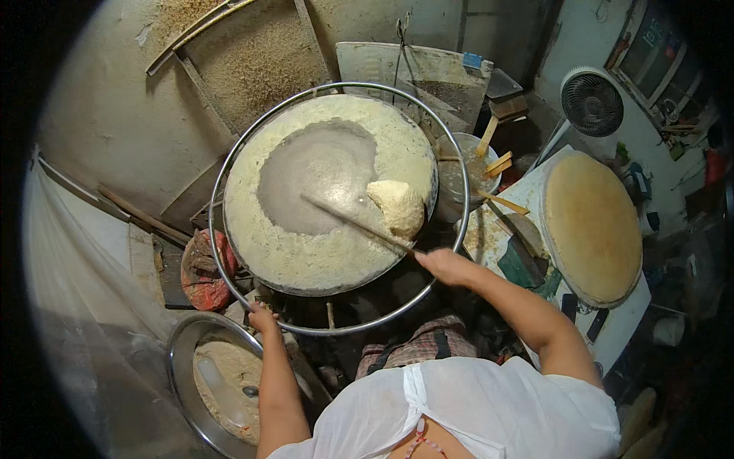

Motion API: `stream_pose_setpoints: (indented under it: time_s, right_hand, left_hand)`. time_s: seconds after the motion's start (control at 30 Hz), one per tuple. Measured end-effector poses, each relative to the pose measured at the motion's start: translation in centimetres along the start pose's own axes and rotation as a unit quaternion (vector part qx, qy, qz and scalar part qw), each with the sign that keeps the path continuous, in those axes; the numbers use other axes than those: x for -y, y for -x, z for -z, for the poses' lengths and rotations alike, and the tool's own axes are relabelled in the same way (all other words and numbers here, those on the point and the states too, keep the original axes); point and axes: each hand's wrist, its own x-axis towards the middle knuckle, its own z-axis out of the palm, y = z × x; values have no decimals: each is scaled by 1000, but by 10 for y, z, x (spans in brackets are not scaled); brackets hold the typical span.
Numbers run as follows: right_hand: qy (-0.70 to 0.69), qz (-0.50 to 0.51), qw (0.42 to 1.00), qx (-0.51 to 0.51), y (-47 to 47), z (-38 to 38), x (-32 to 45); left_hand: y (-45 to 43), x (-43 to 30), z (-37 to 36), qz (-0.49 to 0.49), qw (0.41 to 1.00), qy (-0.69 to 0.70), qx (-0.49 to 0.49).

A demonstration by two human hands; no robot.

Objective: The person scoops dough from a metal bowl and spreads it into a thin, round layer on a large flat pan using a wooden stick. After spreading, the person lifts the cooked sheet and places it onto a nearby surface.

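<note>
My right hand (pixel 444 267) grips one end of a long thin stick-like tool (pixel 355 222). The tool reaches across a large round griddle (pixel 330 287), its far tip over the bare grey middle. Pale yellow batter (pixel 304 258) coats the griddle in a broad, uneven ring. A thick lump of the same dough (pixel 401 209) sits on the right side, just beyond my right hand. A round metal rail (pixel 367 330) circles the griddle, and my left hand (pixel 264 318) is closed around it at the lower left.
A steel basin (pixel 175 367) of dough-like mix stands at lower left. Right of the griddle are a bucket (pixel 459 189) with wooden-handled tools and a white table (pixel 622 333) bearing a stack of round flatbreads (pixel 590 229). An electric fan (pixel 592 102) stands behind. Plastic sheeting (pixel 74 275) hangs left.
</note>
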Motion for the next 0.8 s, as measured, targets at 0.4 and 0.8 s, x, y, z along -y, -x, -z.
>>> stream_pose_setpoints:
  time_s: [0.4,0.8]
  right_hand:
    - [-23,96,963,-252,-58,31,-4]
    - [-228,-318,907,-155,18,-55,76]
  left_hand:
    - [-17,15,-10,-38,996,-62,-41]
    - [-3,2,-7,-54,996,-64,-43]
